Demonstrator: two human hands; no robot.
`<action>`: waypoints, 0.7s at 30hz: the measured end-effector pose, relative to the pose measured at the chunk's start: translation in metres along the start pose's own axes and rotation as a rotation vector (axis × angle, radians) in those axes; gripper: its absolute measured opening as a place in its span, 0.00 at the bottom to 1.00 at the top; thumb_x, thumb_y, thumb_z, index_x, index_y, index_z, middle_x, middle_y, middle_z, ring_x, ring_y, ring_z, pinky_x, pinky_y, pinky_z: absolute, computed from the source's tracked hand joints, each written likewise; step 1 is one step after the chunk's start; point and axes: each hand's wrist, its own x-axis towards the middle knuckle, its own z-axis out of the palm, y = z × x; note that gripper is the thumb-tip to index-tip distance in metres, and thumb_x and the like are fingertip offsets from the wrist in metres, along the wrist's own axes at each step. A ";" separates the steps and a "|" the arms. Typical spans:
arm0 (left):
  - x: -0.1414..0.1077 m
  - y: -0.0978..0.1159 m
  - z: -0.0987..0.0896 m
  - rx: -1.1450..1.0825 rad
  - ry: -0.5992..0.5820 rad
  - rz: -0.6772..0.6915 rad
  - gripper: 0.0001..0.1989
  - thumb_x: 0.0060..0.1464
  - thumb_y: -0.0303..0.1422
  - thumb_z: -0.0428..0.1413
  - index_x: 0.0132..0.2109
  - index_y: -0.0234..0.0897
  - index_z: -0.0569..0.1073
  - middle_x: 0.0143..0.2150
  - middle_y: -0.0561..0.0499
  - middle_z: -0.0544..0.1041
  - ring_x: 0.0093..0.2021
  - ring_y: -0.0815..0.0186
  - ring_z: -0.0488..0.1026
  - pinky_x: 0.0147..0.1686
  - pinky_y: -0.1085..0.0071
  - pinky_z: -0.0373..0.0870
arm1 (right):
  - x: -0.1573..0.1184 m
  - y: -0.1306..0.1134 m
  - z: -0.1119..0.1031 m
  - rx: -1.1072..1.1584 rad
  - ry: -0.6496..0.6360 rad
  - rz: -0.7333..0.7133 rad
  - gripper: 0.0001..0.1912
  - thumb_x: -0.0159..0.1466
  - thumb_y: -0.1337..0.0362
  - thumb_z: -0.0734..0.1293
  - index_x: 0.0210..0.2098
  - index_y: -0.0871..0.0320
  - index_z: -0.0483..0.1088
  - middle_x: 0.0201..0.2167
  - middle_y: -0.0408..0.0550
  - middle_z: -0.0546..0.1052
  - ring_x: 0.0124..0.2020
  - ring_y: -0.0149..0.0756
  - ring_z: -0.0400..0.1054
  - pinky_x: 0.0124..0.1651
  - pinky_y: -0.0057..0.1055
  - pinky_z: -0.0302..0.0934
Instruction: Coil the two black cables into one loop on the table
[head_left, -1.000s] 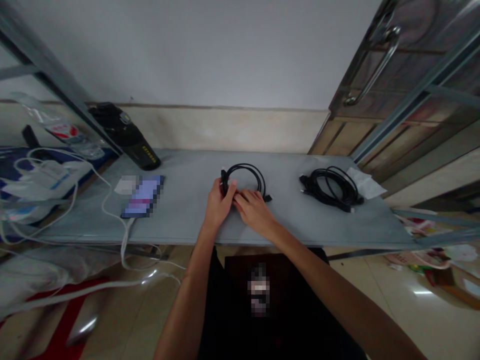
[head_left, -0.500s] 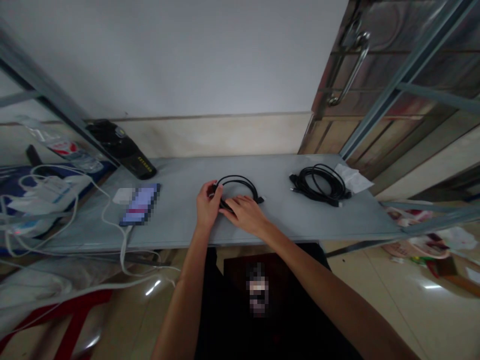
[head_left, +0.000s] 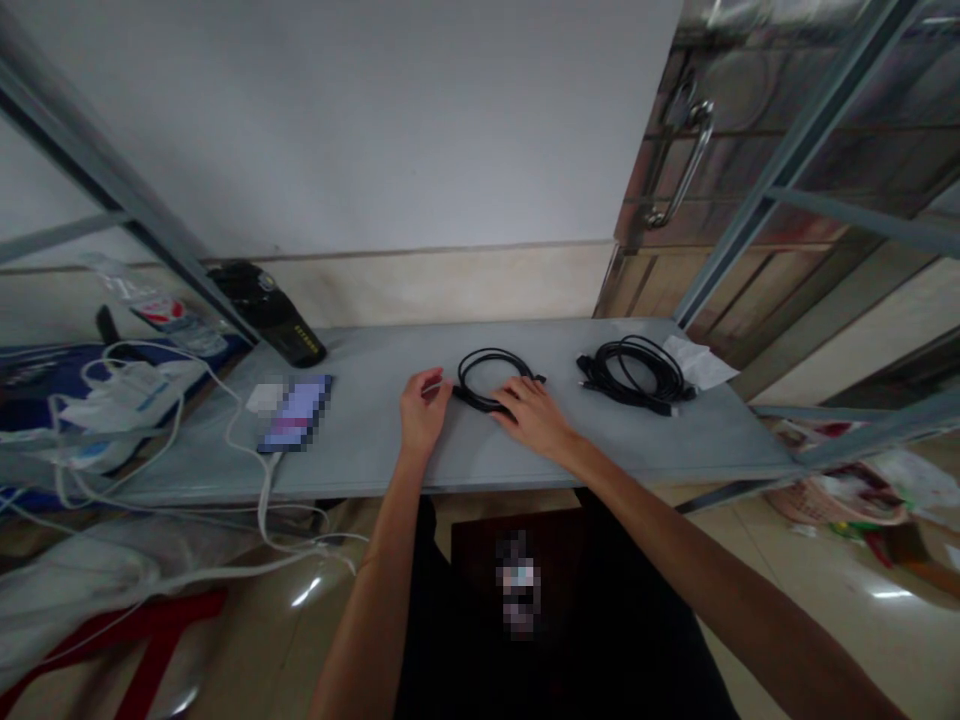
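- Clear plastic water bottle (head_left: 161, 315) with a red label, lying tilted beyond a crumpled white plastic bag (head_left: 127, 395), both to the left of the desk's far end
- Black cylindrical case (head_left: 268, 315) with yellow lettering, lying slantwise at the back left corner of the long grey desk (head_left: 375, 455)
- Smartphone with a blurred screen (head_left: 295, 413) lying flat on the desk, a small white square block (head_left: 264, 397) touching its upper left, and a white charging cable (head_left: 262, 480) running from its lower end over the desk's front edge
- Left hand (head_left: 424, 412) – open and relaxed, resting on the desk just left of the black cable, holding nothing; the fingers point toward the cable's near end
- Thin black cable (head_left: 491, 382) – wound into a loose loop on the desk, between the two hands, a small connector sticking out at its right
- Right hand (head_left: 534, 420) – unclenched, laid flat with its fingers over the loop's lower right side
- Thicker black cable bundle (head_left: 634, 375) – coiled on the desk, well apart from the hands, touching a white paper packet (head_left: 697, 362) at its right
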 end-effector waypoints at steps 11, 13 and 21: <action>-0.002 0.007 0.001 0.032 -0.083 0.005 0.14 0.65 0.46 0.66 0.47 0.41 0.85 0.49 0.42 0.87 0.51 0.53 0.85 0.55 0.56 0.82 | -0.090 0.124 -0.062 -0.192 0.325 0.366 0.30 0.77 0.46 0.68 0.70 0.57 0.72 0.68 0.65 0.74 0.69 0.61 0.68 0.71 0.58 0.63; -0.002 0.010 0.001 0.038 -0.099 0.007 0.15 0.65 0.47 0.66 0.48 0.42 0.85 0.49 0.42 0.87 0.51 0.53 0.85 0.55 0.56 0.82 | -0.100 0.131 -0.058 -0.203 0.285 0.384 0.32 0.78 0.45 0.67 0.72 0.59 0.69 0.69 0.67 0.74 0.69 0.61 0.68 0.70 0.58 0.65; -0.002 0.012 0.002 0.069 -0.085 -0.005 0.16 0.66 0.48 0.67 0.48 0.41 0.86 0.50 0.42 0.87 0.52 0.54 0.85 0.54 0.58 0.82 | -0.103 0.136 -0.050 -0.207 0.284 0.533 0.29 0.80 0.48 0.62 0.67 0.64 0.72 0.56 0.68 0.83 0.56 0.58 0.77 0.62 0.53 0.69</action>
